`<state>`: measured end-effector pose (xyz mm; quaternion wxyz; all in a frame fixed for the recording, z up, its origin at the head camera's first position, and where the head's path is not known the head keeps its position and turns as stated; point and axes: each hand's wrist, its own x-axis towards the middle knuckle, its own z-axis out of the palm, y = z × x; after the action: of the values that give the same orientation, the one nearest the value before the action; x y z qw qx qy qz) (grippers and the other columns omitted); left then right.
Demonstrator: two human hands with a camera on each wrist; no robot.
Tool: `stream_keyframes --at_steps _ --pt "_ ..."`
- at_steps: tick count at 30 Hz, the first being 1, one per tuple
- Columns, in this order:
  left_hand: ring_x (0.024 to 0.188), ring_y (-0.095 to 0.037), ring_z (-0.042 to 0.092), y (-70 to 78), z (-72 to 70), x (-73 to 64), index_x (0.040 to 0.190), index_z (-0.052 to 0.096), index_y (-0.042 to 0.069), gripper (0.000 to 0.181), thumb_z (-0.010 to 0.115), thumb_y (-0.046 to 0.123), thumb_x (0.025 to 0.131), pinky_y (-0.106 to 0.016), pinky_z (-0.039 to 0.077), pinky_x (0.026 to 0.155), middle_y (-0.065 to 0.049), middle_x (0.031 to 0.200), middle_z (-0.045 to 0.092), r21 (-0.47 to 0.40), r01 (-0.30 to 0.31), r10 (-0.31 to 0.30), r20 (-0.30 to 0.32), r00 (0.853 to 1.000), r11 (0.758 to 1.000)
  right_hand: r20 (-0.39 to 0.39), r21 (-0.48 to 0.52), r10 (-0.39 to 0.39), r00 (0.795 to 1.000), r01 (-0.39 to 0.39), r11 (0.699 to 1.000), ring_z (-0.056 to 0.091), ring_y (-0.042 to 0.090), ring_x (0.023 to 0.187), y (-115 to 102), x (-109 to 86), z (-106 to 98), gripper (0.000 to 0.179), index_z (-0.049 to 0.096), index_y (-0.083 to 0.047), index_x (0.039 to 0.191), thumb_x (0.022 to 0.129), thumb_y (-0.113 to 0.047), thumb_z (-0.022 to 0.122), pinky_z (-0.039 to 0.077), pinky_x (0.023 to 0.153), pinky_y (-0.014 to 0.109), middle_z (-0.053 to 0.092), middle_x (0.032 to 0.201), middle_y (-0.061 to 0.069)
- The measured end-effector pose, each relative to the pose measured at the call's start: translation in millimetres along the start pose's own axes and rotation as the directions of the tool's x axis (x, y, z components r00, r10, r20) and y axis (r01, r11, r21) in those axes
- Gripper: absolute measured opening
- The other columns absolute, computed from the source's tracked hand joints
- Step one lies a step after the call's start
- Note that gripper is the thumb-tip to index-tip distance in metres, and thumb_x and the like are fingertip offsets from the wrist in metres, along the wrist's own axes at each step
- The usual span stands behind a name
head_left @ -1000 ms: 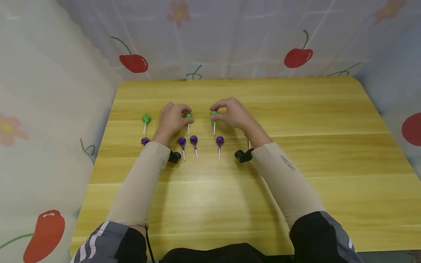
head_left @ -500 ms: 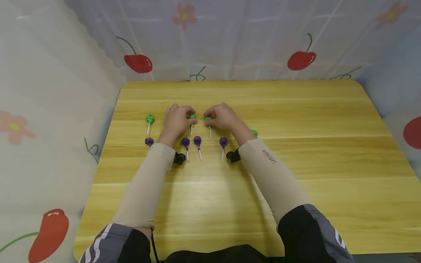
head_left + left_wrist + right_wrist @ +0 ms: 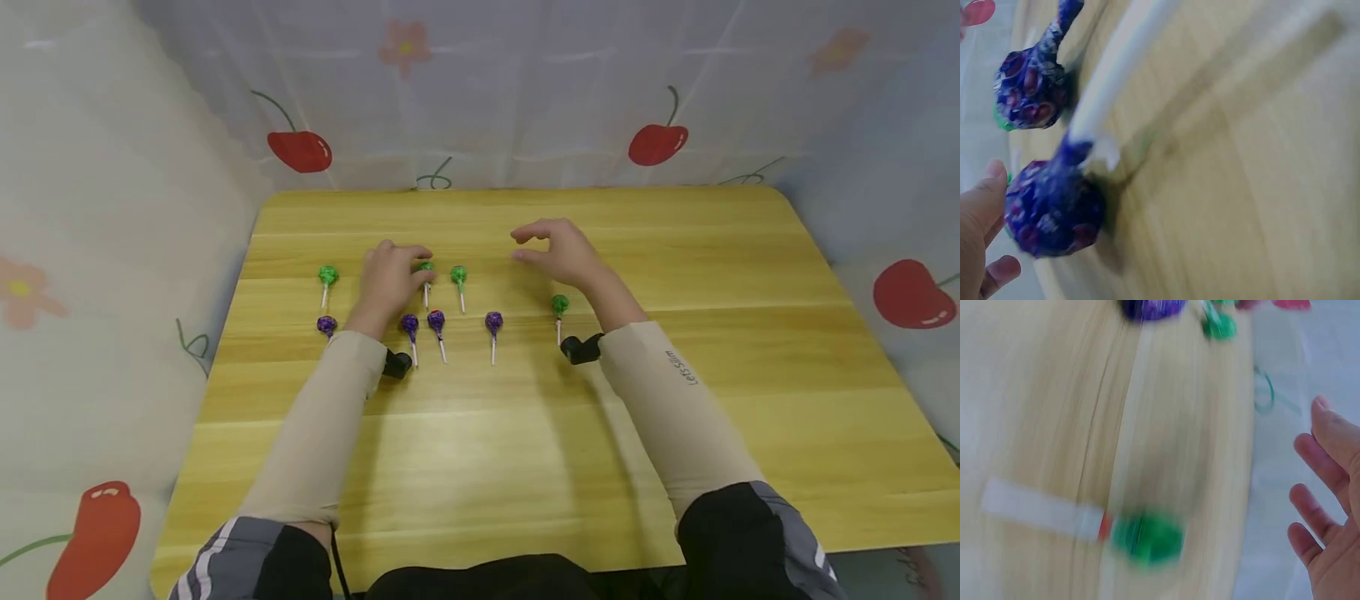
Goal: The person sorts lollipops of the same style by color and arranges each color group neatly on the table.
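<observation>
Four purple lollipops (image 3: 493,320) lie on the yellow worktop (image 3: 465,467). The left hand (image 3: 388,281) has its thumb and finger curled round a green lollipop (image 3: 427,267), so I see a narrow grip there. Another green lollipop (image 3: 459,274) lies just to its right, and the leftmost green lollipop (image 3: 327,274) lies on the other side of that hand. The right hand (image 3: 566,251) is up over the worktop, its grip wide, near the rightmost green lollipop (image 3: 560,305).

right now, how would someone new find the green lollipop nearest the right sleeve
Find the wooden table, then the right beige sleeve. Just inward of its wrist end lies a green lollipop, the only green one right of every purple lollipop.
</observation>
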<state>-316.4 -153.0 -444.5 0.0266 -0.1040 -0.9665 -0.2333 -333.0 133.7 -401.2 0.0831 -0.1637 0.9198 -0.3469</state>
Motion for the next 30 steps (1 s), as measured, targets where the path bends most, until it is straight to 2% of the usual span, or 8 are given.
stream_keyframes --at_steps 2,6,9,11,16,22,27,30 --pt "0.093 -0.027 0.05 -3.7 -4.5 -1.6 0.127 0.068 0.017 0.038 0.07 0.033 0.093 -0.045 0.035 0.092 -0.005 0.118 0.073 -0.033 0.004 -0.005 -0.02 1.0 0.999 0.004 -0.015 0.029 1.0 -0.029 0.999 0.048 0.03 0.135 11.5 -8.2 -7.1 0.04 0.065 -0.011 0.131 0.095 -0.028 0.069 0.035 0.115 0.05 0.065 0.131 0.009" --pt "0.106 -0.029 0.053 -8.5 -16.8 -10.7 0.131 0.065 0.017 0.039 0.068 0.031 0.095 -0.047 0.037 0.098 -0.007 0.127 0.068 -0.132 0.039 -0.046 -0.047 0.998 0.99 0.072 -0.043 0.06 0.996 -0.057 0.997 0.047 0.033 0.137 32.6 -24.0 -10.3 0.043 0.063 -0.008 0.132 0.094 -0.026 0.07 0.034 0.115 0.053 0.064 0.133 0.012" --pt "0.116 -0.031 0.052 -10.4 -28.0 -20.3 0.135 0.063 0.018 0.042 0.066 0.034 0.096 -0.049 0.04 0.1 -0.01 0.133 0.063 -0.202 0.082 -0.091 -0.038 0.995 0.976 0.123 -0.026 0.074 0.99 -0.071 0.997 0.047 0.032 0.136 44.1 -31.9 -7.4 0.045 0.064 -0.009 0.132 0.092 -0.027 0.073 0.034 0.115 0.054 0.065 0.132 0.011" --pt "0.12 -0.032 0.051 -11.3 -36.0 -26.7 0.136 0.062 0.019 0.043 0.066 0.035 0.096 -0.05 0.044 0.097 -0.011 0.134 0.06 -0.235 0.104 -0.113 -0.028 0.993 0.966 0.136 -0.003 0.076 0.988 -0.077 0.997 0.049 0.031 0.135 50.1 -34.2 -4.5 0.046 0.065 -0.01 0.131 0.09 -0.027 0.075 0.035 0.115 0.052 0.066 0.131 0.009" --pt "0.122 -0.033 0.051 -15.8 -53.3 -43.5 0.136 0.061 0.019 0.045 0.067 0.036 0.095 -0.048 0.046 0.093 -0.008 0.137 0.059 -0.315 0.1 -0.106 -0.001 0.994 0.944 0.123 0.013 0.048 0.991 -0.05 0.999 0.054 0.029 0.13 57.1 -34.8 2.7 0.045 0.067 -0.011 0.128 0.087 -0.024 0.078 0.038 0.113 0.051 0.067 0.13 0.009" --pt "0.122 -0.031 0.049 -27.3 -63.3 -65.8 0.138 0.059 0.019 0.049 0.07 0.035 0.093 -0.049 0.046 0.092 -0.007 0.139 0.057 -0.339 0.098 -0.097 0.02 0.995 0.936 0.088 -0.012 0.059 0.994 -0.058 0.998 0.058 0.028 0.123 60.5 -37.1 7.3 0.038 0.07 -0.011 0.125 0.088 -0.021 0.076 0.042 0.109 0.049 0.069 0.125 0.01" --pt "0.123 -0.032 0.049 -34.9 -72.9 -83.6 0.138 0.059 0.023 0.05 0.073 0.034 0.091 -0.049 0.044 0.092 -0.004 0.143 0.056 -0.357 0.12 -0.13 -0.003 0.992 0.926 0.07 -0.019 0.056 0.996 -0.055 0.998 0.062 0.027 0.114 61.2 -37.2 4.0 0.036 0.071 -0.01 0.122 0.088 -0.02 0.076 0.047 0.102 0.047 0.071 0.12 0.011" --pt "0.122 -0.031 0.047 -40.9 -76.2 -92.9 0.139 0.058 0.023 0.052 0.073 0.032 0.091 -0.047 0.043 0.089 -0.007 0.143 0.053 -0.36 0.141 -0.148 0.008 0.989 0.922 0.077 0.003 0.082 0.994 -0.083 0.997 0.059 0.028 0.117 60.6 -34.8 0.7 0.037 0.07 -0.012 0.124 0.089 -0.022 0.076 0.046 0.103 0.048 0.069 0.124 0.012"
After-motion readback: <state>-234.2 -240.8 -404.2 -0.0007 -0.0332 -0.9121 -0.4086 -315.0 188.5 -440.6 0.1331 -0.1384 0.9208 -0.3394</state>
